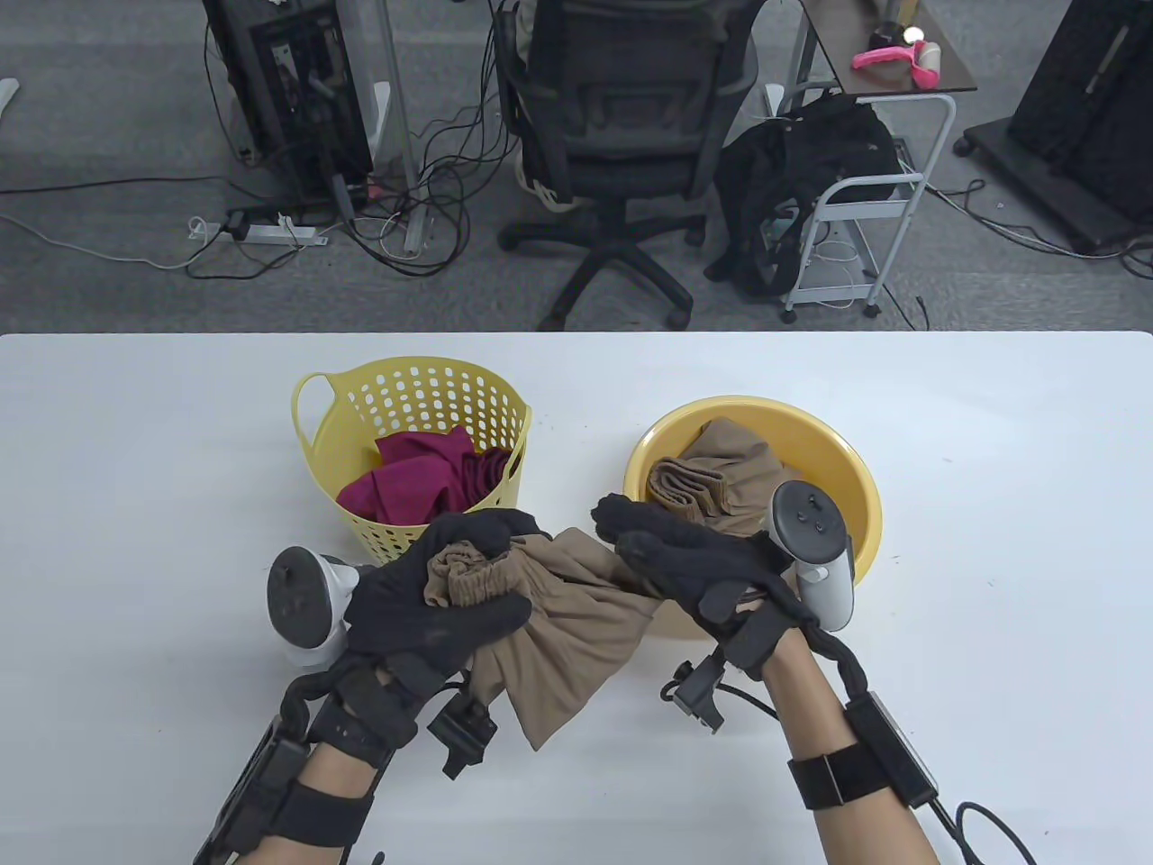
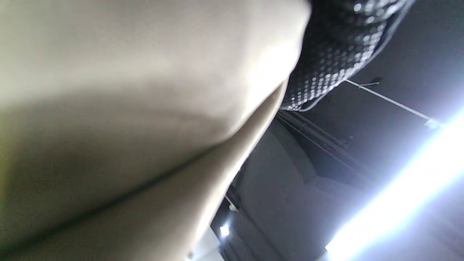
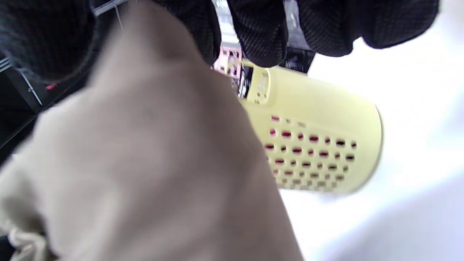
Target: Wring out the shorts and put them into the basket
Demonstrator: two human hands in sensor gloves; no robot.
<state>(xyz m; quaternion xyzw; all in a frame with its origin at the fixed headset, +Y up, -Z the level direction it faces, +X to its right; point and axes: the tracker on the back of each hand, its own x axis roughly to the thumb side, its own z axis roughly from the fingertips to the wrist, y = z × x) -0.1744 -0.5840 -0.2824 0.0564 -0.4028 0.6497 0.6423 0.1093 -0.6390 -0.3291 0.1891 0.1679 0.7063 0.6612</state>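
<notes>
Tan shorts (image 1: 563,631) hang above the table between both hands, in front of the basket and the basin. My left hand (image 1: 450,586) grips their bunched waistband, fingers curled round it. My right hand (image 1: 667,559) holds the other end, fingers laid over the cloth. The yellow perforated basket (image 1: 311,423) stands behind my left hand with magenta cloth (image 1: 419,487) inside. In the left wrist view the tan shorts (image 2: 127,108) fill most of the frame. In the right wrist view the tan shorts (image 3: 145,163) hang under my fingertips (image 3: 261,32), with the basket (image 3: 319,145) behind.
A yellow basin (image 1: 847,478) at the right holds another folded tan garment (image 1: 712,478). Beyond the table's far edge stand an office chair (image 1: 621,135), a white cart (image 1: 865,207) and cables on the floor.
</notes>
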